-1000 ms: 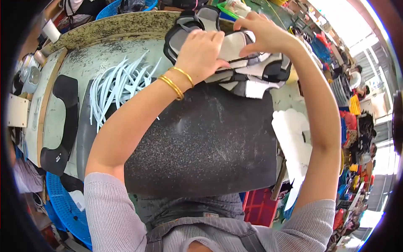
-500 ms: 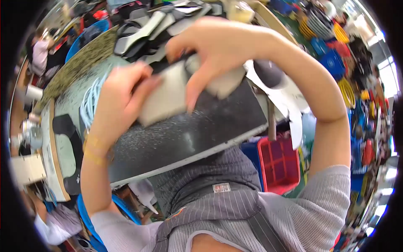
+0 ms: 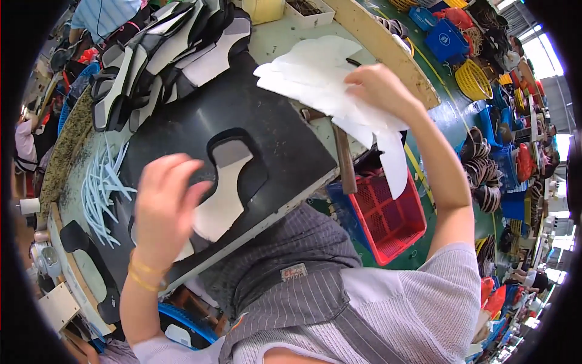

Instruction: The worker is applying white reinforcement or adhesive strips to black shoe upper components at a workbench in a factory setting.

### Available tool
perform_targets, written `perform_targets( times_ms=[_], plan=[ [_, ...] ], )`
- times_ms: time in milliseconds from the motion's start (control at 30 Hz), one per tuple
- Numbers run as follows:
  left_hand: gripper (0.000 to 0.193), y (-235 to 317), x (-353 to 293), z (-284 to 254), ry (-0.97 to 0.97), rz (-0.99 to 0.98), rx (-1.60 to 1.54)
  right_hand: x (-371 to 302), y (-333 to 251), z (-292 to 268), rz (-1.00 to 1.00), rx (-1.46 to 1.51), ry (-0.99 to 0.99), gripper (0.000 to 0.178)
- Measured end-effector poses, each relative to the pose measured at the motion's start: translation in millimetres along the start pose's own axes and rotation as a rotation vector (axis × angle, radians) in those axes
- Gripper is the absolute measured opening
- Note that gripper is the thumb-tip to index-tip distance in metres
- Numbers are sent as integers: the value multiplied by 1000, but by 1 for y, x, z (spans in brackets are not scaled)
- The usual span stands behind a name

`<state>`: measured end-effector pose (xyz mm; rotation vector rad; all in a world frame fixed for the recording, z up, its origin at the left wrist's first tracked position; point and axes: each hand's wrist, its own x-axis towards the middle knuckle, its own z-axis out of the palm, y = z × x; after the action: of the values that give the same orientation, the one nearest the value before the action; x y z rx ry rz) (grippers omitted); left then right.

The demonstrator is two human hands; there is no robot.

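Note:
On the black work board [image 3: 291, 155] lies a shoe-upper-shaped piece [image 3: 224, 188] with a black edge and a pale grey and off-white face. My left hand [image 3: 163, 203] hovers beside its left side, fingers bent and thumb apart, with nothing visible in it. Part of another pale piece [image 3: 185, 250] shows below that hand. To the right, my right hand [image 3: 379, 91] reaches over a spread pile of thin white cut pieces [image 3: 315, 70]. Its fingers are bent and close together at the pile; whatever they pinch is hidden.
A heap of black, grey and white cut pieces [image 3: 182, 45] lies at the back left. Light-blue strips [image 3: 100, 194] sit left of the board. A hammer-like wooden handle [image 3: 344, 159] juts past the table edge above a red basket [image 3: 388, 212]. A white box [image 3: 309, 13] stands behind.
Both hands have moved apart from the pale pieces they were handling. The right hand went right to the white pile; the left stays at the board's left. One piece now lies flat on the board.

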<state>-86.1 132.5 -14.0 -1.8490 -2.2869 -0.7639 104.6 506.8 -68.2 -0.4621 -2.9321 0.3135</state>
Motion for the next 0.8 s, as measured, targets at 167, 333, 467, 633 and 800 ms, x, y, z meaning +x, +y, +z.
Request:
perform_targets(
  times_ms=[167, 333, 467, 633, 800],
  plan=[
    [27, 29, 101, 105, -59, 400, -112, 34, -37, 11, -31, -200, -266, 19],
    [26, 18, 147, 176, -240, 282, -150, 45, -57, 11, -147, -398, -370, 15],
    [32, 15, 149, 184, -190, 307, -180, 27, -43, 28, -32, -345, -135, 14],
    [37, 17, 154, 181, -295, 250, -116, -10, 16, -6, 395, 127, 545, 19],
    [35, 28, 157, 172, -400, 52, -207, -94, 24, -101, 468, 218, 1225, 17]
  ],
)
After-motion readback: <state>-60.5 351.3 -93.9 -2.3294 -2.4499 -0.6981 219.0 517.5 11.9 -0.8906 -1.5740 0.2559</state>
